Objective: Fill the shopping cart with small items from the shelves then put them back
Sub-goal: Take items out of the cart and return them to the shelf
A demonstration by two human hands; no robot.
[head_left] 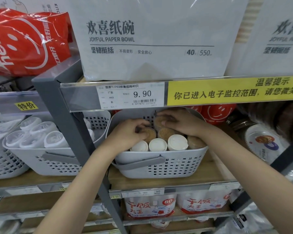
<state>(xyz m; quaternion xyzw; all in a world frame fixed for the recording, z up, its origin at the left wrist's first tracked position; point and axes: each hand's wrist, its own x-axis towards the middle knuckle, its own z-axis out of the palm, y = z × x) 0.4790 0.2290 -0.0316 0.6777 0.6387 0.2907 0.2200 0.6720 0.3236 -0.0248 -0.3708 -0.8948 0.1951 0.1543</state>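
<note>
In the middle of the frame, a pale grey plastic basket with little holes (pixel 161 163) sits on a wooden shelf (pixel 215 173). It holds small round tubs, some with white lids (pixel 177 142) at the front and some brown-topped ones (pixel 166 133) behind. Both hands reach into the basket. The left hand (pixel 127 132) has its fingers curled around a brown-topped tub (pixel 150 134). The right hand (pixel 178 121) curls over another brown tub (pixel 158 121) at the back (its fingertips press on top). Above, in the upper middle, stands a big white paper bowl pack (pixel 150 38), with a white price tag (pixel 130 96) and a yellow sign strip (pixel 233 92) under it. A second grey basket of clear wrapped cups (pixel 41 149) sits at the left.
</note>
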